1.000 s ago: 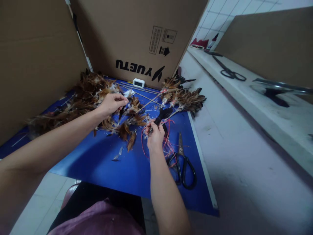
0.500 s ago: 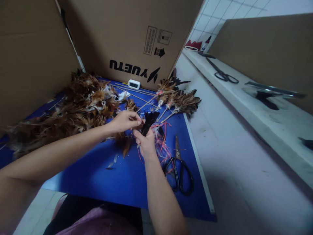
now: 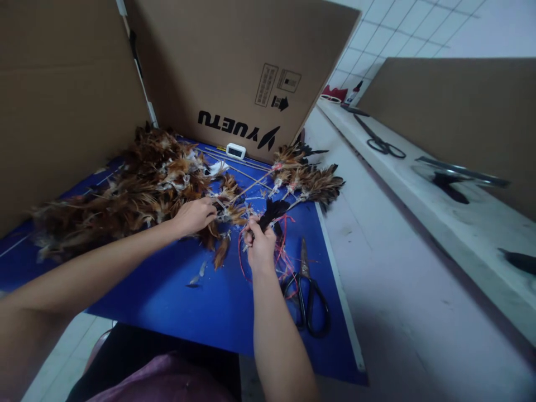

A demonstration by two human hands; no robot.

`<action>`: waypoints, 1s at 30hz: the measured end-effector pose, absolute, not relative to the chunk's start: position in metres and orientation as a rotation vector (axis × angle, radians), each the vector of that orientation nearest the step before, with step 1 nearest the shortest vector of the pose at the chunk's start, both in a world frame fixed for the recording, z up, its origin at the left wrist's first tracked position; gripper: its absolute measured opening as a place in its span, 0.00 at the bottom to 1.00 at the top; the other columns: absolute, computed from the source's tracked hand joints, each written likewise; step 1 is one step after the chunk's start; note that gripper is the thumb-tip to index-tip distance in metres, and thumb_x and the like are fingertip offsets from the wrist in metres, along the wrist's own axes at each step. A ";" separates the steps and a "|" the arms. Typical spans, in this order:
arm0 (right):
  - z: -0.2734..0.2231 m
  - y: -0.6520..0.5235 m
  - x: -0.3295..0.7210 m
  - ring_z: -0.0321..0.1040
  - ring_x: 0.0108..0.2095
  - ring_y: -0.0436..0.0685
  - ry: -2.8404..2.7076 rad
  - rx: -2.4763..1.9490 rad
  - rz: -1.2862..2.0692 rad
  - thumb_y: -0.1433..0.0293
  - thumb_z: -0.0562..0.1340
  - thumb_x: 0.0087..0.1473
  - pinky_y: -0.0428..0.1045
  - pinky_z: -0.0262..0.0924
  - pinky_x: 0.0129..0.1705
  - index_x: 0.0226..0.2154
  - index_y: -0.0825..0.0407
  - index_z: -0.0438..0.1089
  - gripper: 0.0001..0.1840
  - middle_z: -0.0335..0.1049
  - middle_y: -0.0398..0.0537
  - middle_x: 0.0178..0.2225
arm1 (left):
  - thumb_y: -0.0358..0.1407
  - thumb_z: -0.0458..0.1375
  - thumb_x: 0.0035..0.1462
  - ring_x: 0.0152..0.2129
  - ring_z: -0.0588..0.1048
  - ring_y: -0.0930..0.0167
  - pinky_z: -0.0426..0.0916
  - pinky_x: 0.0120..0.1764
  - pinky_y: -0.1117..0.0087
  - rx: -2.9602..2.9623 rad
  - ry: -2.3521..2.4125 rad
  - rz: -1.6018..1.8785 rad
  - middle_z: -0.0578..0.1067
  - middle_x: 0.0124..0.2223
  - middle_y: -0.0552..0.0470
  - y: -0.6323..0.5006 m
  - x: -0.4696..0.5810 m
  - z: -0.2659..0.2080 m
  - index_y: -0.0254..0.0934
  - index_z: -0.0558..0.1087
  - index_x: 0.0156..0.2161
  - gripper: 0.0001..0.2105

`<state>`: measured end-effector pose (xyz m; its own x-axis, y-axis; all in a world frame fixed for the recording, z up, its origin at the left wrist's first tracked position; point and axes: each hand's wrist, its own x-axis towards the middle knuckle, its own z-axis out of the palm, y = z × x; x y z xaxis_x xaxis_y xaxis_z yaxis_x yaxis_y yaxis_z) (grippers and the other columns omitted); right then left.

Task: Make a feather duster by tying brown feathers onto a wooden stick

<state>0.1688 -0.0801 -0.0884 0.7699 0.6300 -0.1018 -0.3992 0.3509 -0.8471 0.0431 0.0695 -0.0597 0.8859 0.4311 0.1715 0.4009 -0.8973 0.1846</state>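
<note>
My right hand [image 3: 260,240] is closed around a bundle of black feathers [image 3: 273,213], whose dark tips point up and to the right. Over the right edge of a brown feather pile [image 3: 138,195] is my left hand [image 3: 195,216]. Its fingers are curled in, and what they hold, if anything, is hidden. Small feather tufts [image 3: 234,213] lie between my hands. Tangled pink strings [image 3: 287,262] lie beside my right wrist, close to black-handled scissors [image 3: 310,301].
Finished-looking feather bunches on sticks [image 3: 318,184] lie at the back right of the blue mat [image 3: 167,301]. A small white digital display [image 3: 235,151] stands before a cardboard box [image 3: 234,67]. Another pair of scissors [image 3: 385,146] rests on the white ledge [image 3: 402,184] at right.
My left hand has left the black feathers and moved left to the brown pile. My right hand keeps hold of the black bundle, a little further right. The view has shifted slightly.
</note>
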 end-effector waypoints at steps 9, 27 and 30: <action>-0.084 -0.080 0.152 0.55 0.14 0.41 -0.301 -0.950 1.021 0.60 0.68 0.42 0.39 0.43 0.13 0.37 0.53 0.69 0.21 0.69 0.39 0.25 | 0.37 0.47 0.63 0.34 0.73 0.71 0.67 0.36 0.72 2.892 0.256 0.640 0.74 0.36 0.47 0.030 0.041 -0.048 0.37 0.76 0.37 0.15; -0.084 -0.084 0.173 0.55 0.16 0.42 -0.185 -1.020 0.619 0.65 0.70 0.37 0.40 0.45 0.15 0.30 0.54 0.66 0.17 0.64 0.37 0.19 | 0.46 0.59 0.50 0.59 0.56 0.47 0.57 0.54 0.50 2.887 0.948 0.204 0.54 0.65 0.37 0.000 0.029 -0.088 0.39 0.63 0.59 0.31; -0.084 -0.085 0.174 0.55 0.16 0.42 -0.170 -1.034 0.609 0.64 0.69 0.37 0.40 0.45 0.15 0.30 0.54 0.66 0.18 0.64 0.37 0.19 | 0.34 0.54 0.53 0.54 0.63 0.52 0.61 0.51 0.53 2.983 0.881 0.235 0.62 0.60 0.38 0.004 0.029 -0.086 0.37 0.67 0.54 0.21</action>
